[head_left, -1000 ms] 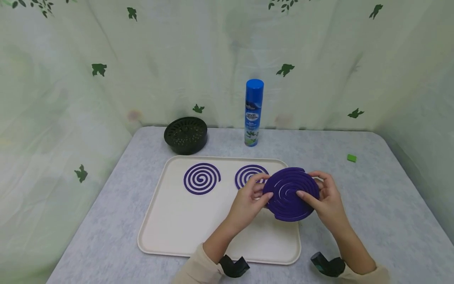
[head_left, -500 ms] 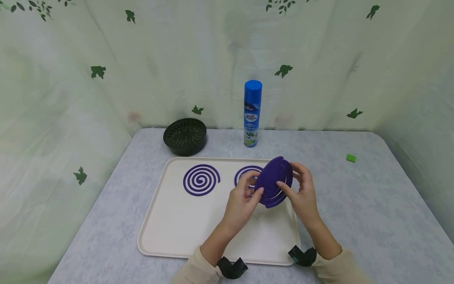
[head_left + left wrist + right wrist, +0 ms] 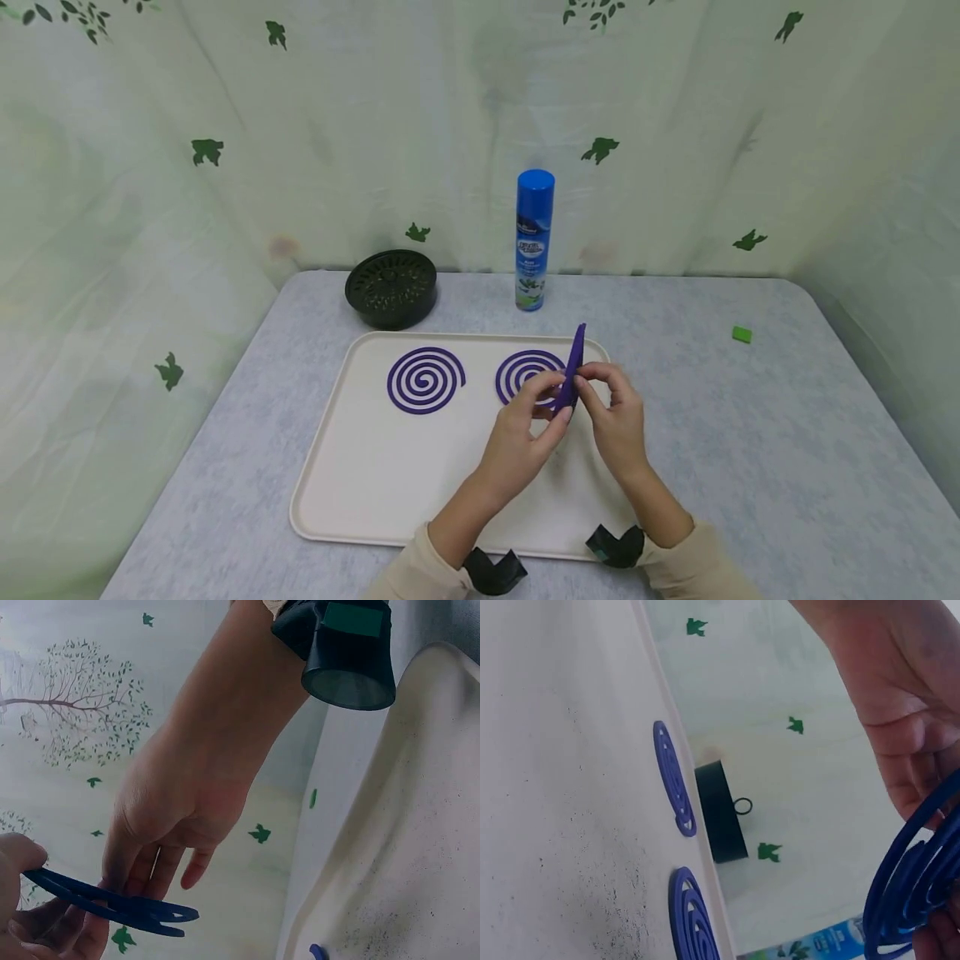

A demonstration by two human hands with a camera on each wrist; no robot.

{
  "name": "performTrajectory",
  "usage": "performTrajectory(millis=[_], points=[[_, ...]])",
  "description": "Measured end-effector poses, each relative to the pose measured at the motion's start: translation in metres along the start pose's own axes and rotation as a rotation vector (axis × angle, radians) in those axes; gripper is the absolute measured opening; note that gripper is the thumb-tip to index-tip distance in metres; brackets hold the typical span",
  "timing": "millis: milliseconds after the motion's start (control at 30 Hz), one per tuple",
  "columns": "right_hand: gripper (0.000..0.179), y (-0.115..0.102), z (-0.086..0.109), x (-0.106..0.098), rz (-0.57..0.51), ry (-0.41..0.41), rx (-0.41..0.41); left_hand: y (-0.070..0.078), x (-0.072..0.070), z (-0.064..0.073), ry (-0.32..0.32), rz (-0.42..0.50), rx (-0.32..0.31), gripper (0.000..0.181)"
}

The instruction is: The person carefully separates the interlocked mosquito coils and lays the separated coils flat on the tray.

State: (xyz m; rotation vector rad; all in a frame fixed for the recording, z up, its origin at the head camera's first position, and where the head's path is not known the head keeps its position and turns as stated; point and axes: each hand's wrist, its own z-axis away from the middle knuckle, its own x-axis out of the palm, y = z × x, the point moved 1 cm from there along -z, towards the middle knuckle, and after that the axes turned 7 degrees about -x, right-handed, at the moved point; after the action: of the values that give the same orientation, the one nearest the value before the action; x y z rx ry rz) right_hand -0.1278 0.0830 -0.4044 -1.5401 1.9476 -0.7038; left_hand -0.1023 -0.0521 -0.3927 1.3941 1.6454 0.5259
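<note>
Both hands hold a purple-blue mosquito coil [image 3: 574,362] upright and edge-on above the right part of a cream tray [image 3: 405,483]. My left hand [image 3: 517,442] pinches its near left side between thumb and fingers. On the opposite face, my right hand [image 3: 619,421] grips with thumb and fingertips. In the left wrist view, the held coil [image 3: 112,904] looks like two layers that gape a little at one end. Two flat spiral coils lie on the tray: a left coil [image 3: 425,382], and a right coil [image 3: 517,357] partly hidden behind my left fingers.
A round black coil holder [image 3: 392,287] with a slotted inside stands behind the tray at left. A blue spray can [image 3: 534,242] is upright behind the tray's right half. A small green block [image 3: 742,334] lies at the far right. Dark crumbs dot the tray in the wrist views.
The held coil has turned from nearly face-on to edge-on and shifted left over the tray. My right hand has come left with it; the left hand has barely moved.
</note>
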Motion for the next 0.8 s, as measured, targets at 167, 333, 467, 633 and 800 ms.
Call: performTrajectory(millis=[167, 333, 467, 633, 800], points=[[0.012, -0.011, -0.003, 0.001, -0.008, -0.014, 0.016, 0.0, -0.002, -0.001, -0.049, 0.037, -0.079, 0.048], [0.016, -0.011, -0.002, 0.005, -0.042, -0.038, 0.0, 0.013, -0.008, -0.006, -0.073, 0.098, -0.16, 0.044], [0.02, -0.009, 0.001, 0.009, -0.08, -0.057, -0.003, 0.019, -0.012, -0.009, -0.073, 0.176, -0.172, 0.04], [0.024, -0.009, 0.002, 0.011, -0.107, -0.096, 0.016, 0.017, -0.015, -0.01, -0.072, 0.246, -0.221, 0.041], [0.025, -0.009, 0.003, 0.012, -0.14, -0.144, 0.053, 0.011, -0.018, -0.01, -0.101, 0.275, -0.276, 0.046]])
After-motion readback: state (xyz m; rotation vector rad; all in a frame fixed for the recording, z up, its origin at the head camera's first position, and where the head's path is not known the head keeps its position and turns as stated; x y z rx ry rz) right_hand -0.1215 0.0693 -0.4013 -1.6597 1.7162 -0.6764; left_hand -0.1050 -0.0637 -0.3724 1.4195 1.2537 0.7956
